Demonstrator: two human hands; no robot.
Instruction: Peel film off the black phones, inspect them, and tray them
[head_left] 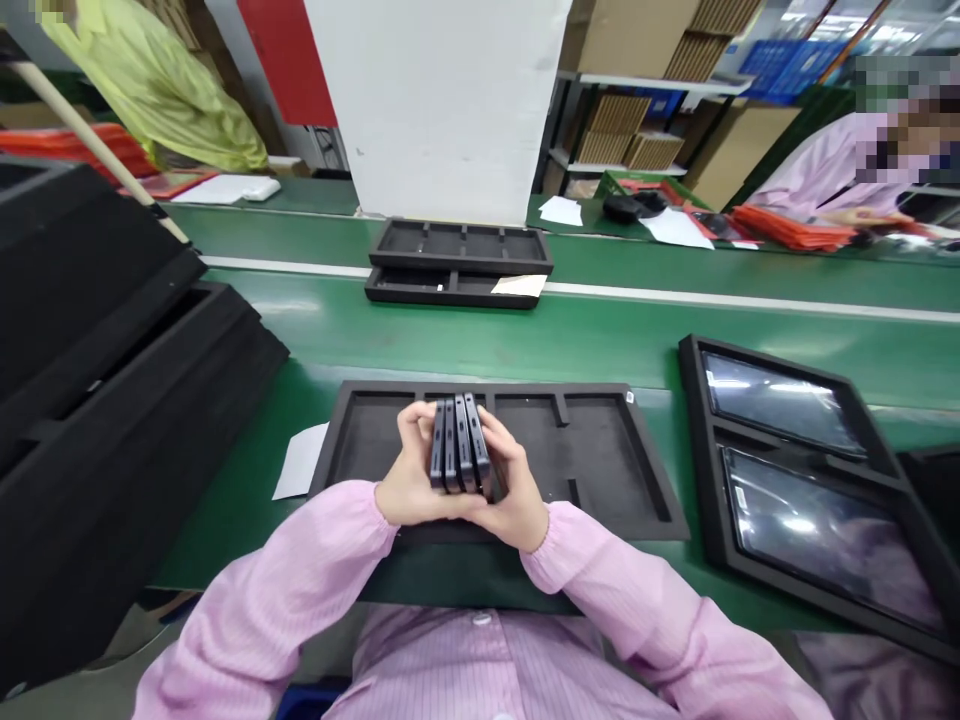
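Note:
Both my hands hold a bunch of several dark slim phones [459, 442] stood on edge side by side. My left hand [409, 470] presses them from the left and my right hand [514, 490] from the right. They are held just above an empty black foam tray [637, 470] with several compartments, lying on the green belt right in front of me.
A stack of black foam trays [97, 420] rises at my left. A tray with two glossy screens [817, 500] lies at right. Two more trays [459, 262] sit across the belt. A paper slip [300, 460] lies beside my tray. Other workers sit at the far left and far right.

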